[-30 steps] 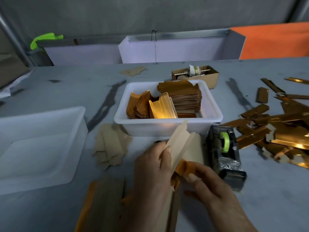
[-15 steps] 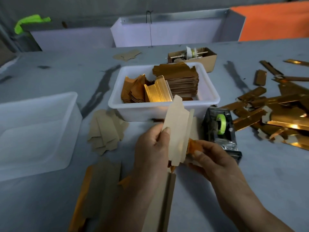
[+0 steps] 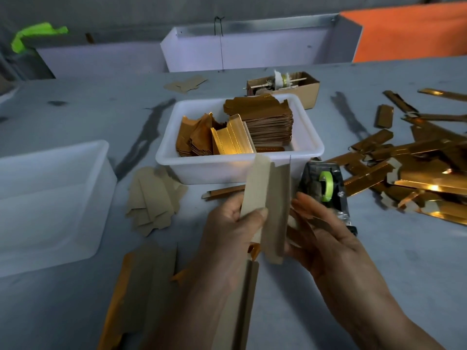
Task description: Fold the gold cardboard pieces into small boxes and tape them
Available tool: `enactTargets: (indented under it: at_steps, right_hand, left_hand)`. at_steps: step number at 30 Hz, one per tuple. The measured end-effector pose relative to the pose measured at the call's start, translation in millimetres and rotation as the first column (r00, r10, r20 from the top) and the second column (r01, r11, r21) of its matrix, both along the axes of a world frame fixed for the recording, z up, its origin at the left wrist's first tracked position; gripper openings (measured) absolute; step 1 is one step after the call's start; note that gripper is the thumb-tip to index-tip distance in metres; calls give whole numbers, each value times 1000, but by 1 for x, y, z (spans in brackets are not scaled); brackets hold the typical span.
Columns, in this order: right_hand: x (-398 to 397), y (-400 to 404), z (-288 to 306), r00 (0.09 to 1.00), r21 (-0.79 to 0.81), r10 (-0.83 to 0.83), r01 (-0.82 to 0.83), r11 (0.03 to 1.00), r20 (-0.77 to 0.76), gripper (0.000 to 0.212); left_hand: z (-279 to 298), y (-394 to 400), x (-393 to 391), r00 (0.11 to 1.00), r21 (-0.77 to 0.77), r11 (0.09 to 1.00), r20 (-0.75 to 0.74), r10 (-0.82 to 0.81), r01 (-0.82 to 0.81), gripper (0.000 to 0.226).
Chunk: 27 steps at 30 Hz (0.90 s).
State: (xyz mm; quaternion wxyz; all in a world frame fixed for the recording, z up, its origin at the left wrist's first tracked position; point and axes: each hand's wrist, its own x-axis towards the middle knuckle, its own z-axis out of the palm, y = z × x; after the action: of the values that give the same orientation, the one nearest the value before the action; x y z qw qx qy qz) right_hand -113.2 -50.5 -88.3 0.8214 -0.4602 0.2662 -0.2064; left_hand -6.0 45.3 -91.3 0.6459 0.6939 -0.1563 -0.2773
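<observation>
Nearest the camera, flat strips [image 3: 141, 281] lie on the desk [image 3: 404, 286], brown side up. Above them the left hand [image 3: 235, 238] pinches a scored blank [image 3: 267, 210] upright, thumb on its brown face, fingers behind. The right hand [image 3: 326, 238] cups the blank's right edge with curled fingers, touching a side flap; how firmly it grips is hard to tell.

The fold looks barely begun. The risk, as I judge it, is a panel bending off its score line, since only the lower half is supported and the top stands free. A slack thumb would let the blank twist.

Just beyond the right hand sits the tape dispenser [image 3: 326, 190], close enough to knock. A heap of brown blanks [image 3: 154, 195] lies to the left, with an empty tub [image 3: 50, 198] further left. Behind stands the tub of gold blanks [image 3: 240, 137]. Folded gold boxes [image 3: 414, 168] crowd the desk's right side, and a small carton [image 3: 285, 89] stands farthest.
</observation>
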Motion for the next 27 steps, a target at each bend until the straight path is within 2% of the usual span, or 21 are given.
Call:
enactTargets:
  at_steps: [2, 5, 7, 9, 11, 13, 15, 16, 17, 19, 20, 21, 22, 23, 24, 25, 26, 27]
  right_hand:
    - [1, -2, 1, 1000, -11, 3, -2, 1000, 30, 37]
    - [-1, -7, 2, 994, -111, -103, 106, 988, 38, 23]
    - [-5, -13, 2, 981, -250, -185, 193, 949, 55, 26]
    - [-11, -20, 1, 966, -430, -249, 255, 866, 71, 24]
    - [-16, -27, -3, 967, -669, -247, 221, 710, 56, 27]
    - [-14, -25, -4, 988, -907, -151, 42, 419, -24, 33]
    - [-9, -21, -7, 982, -982, -87, -156, 107, -165, 47]
    - [-7, -20, -10, 975, -978, -79, -210, -4, -209, 55]
    - [-5, -18, -11, 964, -965, -78, -258, -42, -254, 60]
    - [-2, -15, -11, 942, -950, -133, -311, 0, -308, 58]
    - [-3, -14, -9, 939, -952, -172, -304, -13, -298, 53]
    - [-6, -14, -8, 943, -962, -208, -272, -30, -260, 43]
    - [-9, -11, -4, 947, -974, -232, -227, 12, -224, 32]
    - [-12, -9, 2, 949, -968, -218, -196, 155, -227, 27]
    - [-13, -6, 8, 957, -900, -145, -173, 401, -249, 28]
    - [-13, -5, 11, 968, -710, -38, -155, 687, -248, 30]
    - [-14, -4, 14, 969, -469, 61, -171, 866, -241, 29]
    - [-14, -4, 17, 969, -322, 112, -180, 929, -218, 27]
  left_hand:
    - [0, 0, -2, 1000, 5, 1000, 30, -8, 8, 21]
    - [-1, 5, 2, 990, 2, 997, 116, 76, -76, 23]
    - [0, 9, 8, 949, 36, 985, 278, 150, -166, 24]
    - [1, 14, 16, 897, 91, 965, 399, 189, -244, 23]
    - [3, 17, 21, 918, 88, 962, 332, 216, -258, 23]
    - [5, 18, 21, 951, 57, 968, 208, 229, -245, 23]
    - [9, 15, 15, 963, 30, 975, 167, 211, -219, 22]
    - [12, 14, 11, 970, 15, 981, 153, 191, -195, 23]
    - [14, 13, 7, 977, 5, 986, 132, 167, -169, 22]
    - [15, 13, -1, 989, 0, 994, 93, 111, -111, 19]
    - [16, 13, -3, 993, 1, 996, 79, 85, -86, 17]
    - [16, 14, -6, 995, -2, 998, 69, 67, -67, 17]
    - [15, 14, -9, 996, -9, 998, 62, 56, -56, 18]
    - [15, 13, -11, 997, -17, 999, 56, 52, -51, 19]
    - [15, 13, -14, 997, -25, 999, 53, 50, -48, 20]
    - [14, 12, -17, 997, -28, 998, 62, 50, -48, 21]
    - [14, 11, -19, 996, -28, 999, 81, 47, -45, 20]
    - [13, 10, -22, 994, -30, 999, 103, 43, -40, 19]
